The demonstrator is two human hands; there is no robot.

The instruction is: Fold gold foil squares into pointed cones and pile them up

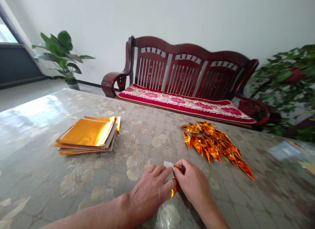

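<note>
A gold foil paper sheet, partly folded with its pale back showing at the top, lies on the table between my hands. My left hand presses on its left side, fingers bent over it and hiding much of it. Pinched at the sheet's upper right edge are the fingers of my right hand. To the left is a stack of flat gold foil sheets. Several folded gold foil pieces with pointed ends lie grouped to the right.
A patterned, glossy cover lies over the table. At the right edge is a clear plastic bag. Beyond the table stands a dark wooden bench with a red cushion. Potted plants flank it.
</note>
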